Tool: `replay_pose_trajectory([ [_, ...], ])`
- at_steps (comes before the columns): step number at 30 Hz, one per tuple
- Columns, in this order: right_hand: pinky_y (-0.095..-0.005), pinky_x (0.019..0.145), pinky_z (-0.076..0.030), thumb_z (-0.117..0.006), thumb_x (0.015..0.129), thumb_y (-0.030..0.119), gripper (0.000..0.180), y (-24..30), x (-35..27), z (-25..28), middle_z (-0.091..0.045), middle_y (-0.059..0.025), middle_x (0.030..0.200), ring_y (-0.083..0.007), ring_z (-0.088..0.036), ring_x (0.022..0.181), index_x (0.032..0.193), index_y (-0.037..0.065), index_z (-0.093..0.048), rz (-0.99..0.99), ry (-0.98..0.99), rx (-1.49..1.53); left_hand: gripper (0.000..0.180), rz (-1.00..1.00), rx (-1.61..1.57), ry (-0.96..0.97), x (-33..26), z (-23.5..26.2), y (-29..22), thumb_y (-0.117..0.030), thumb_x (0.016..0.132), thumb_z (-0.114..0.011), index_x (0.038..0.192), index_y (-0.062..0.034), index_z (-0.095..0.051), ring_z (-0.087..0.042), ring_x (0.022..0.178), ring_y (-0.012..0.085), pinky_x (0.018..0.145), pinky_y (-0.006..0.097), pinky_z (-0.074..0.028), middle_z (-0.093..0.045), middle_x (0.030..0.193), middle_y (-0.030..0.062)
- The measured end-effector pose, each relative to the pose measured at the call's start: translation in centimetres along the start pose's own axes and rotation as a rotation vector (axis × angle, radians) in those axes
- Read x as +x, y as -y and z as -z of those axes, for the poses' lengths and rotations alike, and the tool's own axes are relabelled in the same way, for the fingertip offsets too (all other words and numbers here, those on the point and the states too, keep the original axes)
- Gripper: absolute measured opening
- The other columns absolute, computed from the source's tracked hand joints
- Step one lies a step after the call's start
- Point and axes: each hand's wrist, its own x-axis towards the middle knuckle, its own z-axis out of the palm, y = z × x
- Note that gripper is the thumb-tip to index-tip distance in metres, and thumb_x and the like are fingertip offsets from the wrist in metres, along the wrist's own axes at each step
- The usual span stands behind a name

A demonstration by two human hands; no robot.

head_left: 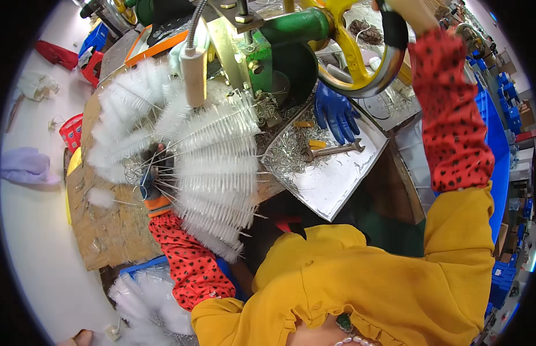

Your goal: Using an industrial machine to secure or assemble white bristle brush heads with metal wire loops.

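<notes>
My left hand point(152, 173), in a dark glove with an orange cuff, is closed around the twisted wire stems of a fanned bunch of white bristle brushes point(216, 167). Their bristle ends spread out to the right, under a green machine point(265, 75). At the top right my bare right hand point(415, 14) is at the black-wrapped rim of the machine's yellow handwheel point(343, 40). Its fingers curl over the rim, partly cut off by the picture's edge. More white brushes point(121, 109) lie beyond my left hand on the wooden bench point(106, 230).
Right of the brushes, a white tray point(337, 190) holds wire scraps, a wrench point(337, 150) and a blue glove point(335, 112). A lamp point(194, 75) on a flexible neck hangs over the brushes. More brushes point(147, 300) fill a blue crate at lower left.
</notes>
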Motion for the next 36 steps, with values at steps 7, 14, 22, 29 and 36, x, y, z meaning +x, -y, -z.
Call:
replay_pose_trajectory([
  [7, -0.0240, 0.045, -0.045, -0.055, 0.078, 0.014, 0.037, -5.1, -12.8, -8.6, -0.054, -0.0064, 0.069, -0.0103, -0.054, 0.052, 0.107, -0.001, -0.036, -0.003, -0.526, 0.515, 0.025, -0.032, -0.048, -0.172, -1.3, 2.0, -1.5, -0.012, 0.080, -0.052, 0.103, -0.0004, -0.050, -0.050, 0.099, 0.0253, 0.092, 0.040, -0.038, -0.054, 0.103, 0.0135],
  [14, -0.0233, 0.046, -0.043, -0.056, 0.076, 0.012, 0.033, -4.9, -11.3, -6.7, -0.054, -0.0067, 0.064, -0.0118, -0.054, 0.050, 0.102, -0.001, -0.039, -0.095, -0.417, 0.364, 0.025, -0.157, 0.169, -0.261, -3.8, 2.1, -2.8, -0.027, 0.079, -0.054, 0.094, -0.0063, -0.053, -0.052, 0.081, 0.0176, 0.076, 0.031, -0.042, -0.056, 0.086, 0.0053],
  [22, -0.0241, 0.035, -0.037, -0.050, 0.075, 0.007, 0.026, -1.9, -8.2, -3.6, -0.048, -0.0069, 0.059, -0.0117, -0.045, 0.037, 0.099, -0.001, -0.043, -0.106, -0.340, 0.295, 0.025, -0.007, 0.360, -0.248, -2.2, 1.0, -2.8, -0.011, 0.081, -0.049, 0.101, 0.0028, -0.045, -0.053, 0.078, 0.0184, 0.081, 0.030, -0.041, -0.054, 0.088, 0.0070],
  [29, -0.0284, 0.043, -0.041, -0.052, 0.073, 0.013, 0.032, 1.2, -6.2, -1.2, -0.051, -0.0131, 0.069, -0.0180, -0.050, 0.048, 0.099, -0.004, -0.043, -0.148, -0.201, 0.145, 0.022, 0.036, -0.029, -0.033, 1.5, 3.3, -0.6, 0.000, 0.075, -0.049, 0.097, -0.0013, -0.048, -0.049, 0.101, 0.0286, 0.089, 0.045, -0.039, -0.049, 0.111, 0.0157],
  [36, -0.0286, 0.041, -0.041, -0.051, 0.073, 0.014, 0.030, -0.3, -0.8, -0.4, -0.049, -0.0117, 0.059, -0.0161, -0.050, 0.047, 0.093, -0.008, -0.046, -0.053, 0.008, 0.043, 0.025, 0.130, -0.036, -0.109, 1.8, 2.0, -0.3, 0.001, 0.073, -0.050, 0.098, -0.0023, -0.050, -0.052, 0.092, 0.0288, 0.083, 0.044, -0.043, -0.054, 0.099, 0.0150],
])
